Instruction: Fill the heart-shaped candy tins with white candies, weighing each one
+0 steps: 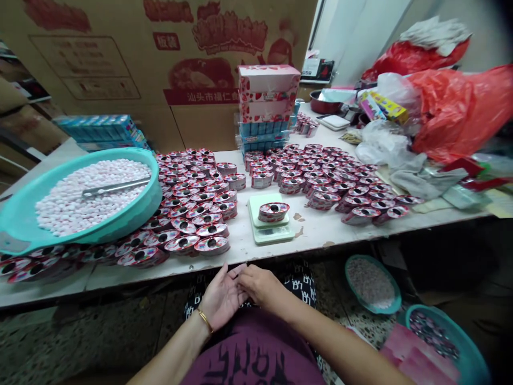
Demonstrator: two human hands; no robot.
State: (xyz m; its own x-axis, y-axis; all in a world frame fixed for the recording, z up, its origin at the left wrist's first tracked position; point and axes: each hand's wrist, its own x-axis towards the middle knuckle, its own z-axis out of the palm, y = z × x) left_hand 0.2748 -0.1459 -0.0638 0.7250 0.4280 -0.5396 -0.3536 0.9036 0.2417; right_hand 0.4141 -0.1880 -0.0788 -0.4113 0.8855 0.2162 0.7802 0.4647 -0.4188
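My left hand (223,298) lies palm up over my lap, in front of the table edge, its fingers loosely stretched out and nothing visible in the palm. Against its fingers rests my right hand (262,286), fingers curled in; what they pinch, if anything, is hidden. Ahead of both hands a green-white digital scale (273,235) carries one small oval tin (273,212) with a dark hole in its top. To the left stands a turquoise basin (156,200) full of small pale candies (92,200), with metal tongs (116,187) lying on them.
Many similar oval tins (212,245) stand in rows left of the scale, and more tins (324,198) to the right. Boxes (269,85) are stacked behind, before a large carton (208,123). Red plastic bags (460,107) lie far right. Turquoise basins (396,305) sit on the floor.
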